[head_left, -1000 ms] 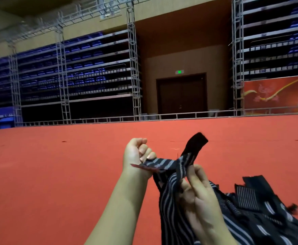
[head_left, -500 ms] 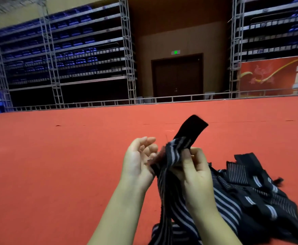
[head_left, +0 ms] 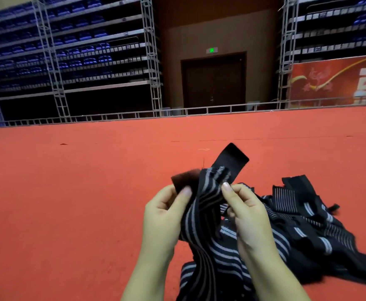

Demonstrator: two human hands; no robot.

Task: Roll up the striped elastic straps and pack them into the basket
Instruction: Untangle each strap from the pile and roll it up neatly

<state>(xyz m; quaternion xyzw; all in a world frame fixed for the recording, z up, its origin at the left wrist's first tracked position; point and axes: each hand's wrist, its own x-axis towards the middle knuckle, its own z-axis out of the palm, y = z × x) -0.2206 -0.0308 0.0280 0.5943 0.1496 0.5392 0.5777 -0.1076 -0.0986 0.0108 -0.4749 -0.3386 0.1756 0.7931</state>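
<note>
Two hands work one strap [head_left: 203, 205] at centre frame, held above the red floor [head_left: 69, 203]. Left hand [head_left: 167, 216]: thumb pressed on a dark fuzzy tab [head_left: 185, 180] at the strap's end, fingers curled behind it, pinching. Right hand [head_left: 249, 216]: thumb and fingers pinch the striped band just right of the left thumb. Above the right thumb a plain black end [head_left: 232, 159] sticks up, tilted to the right. Strap is black with grey lengthwise stripes; it hangs down between the wrists and runs off the lower edge of the picture.

Pile [head_left: 308, 222] of more striped straps lies loose on the floor, just right of the right hand and partly behind it, unrolled and tangled. Some bands carry fine stripes, others broad ones. Whether the held strap joins the pile, cannot tell.

Basket not in view.

Far side of the floor: low metal rail [head_left: 210, 109], then racks [head_left: 73, 53] with blue seats on the left, more racks on the right. Dark double door [head_left: 213, 81] at centre, green sign [head_left: 211, 50] above it. Red banner [head_left: 338, 81] at right, partly cut by the frame edge.
</note>
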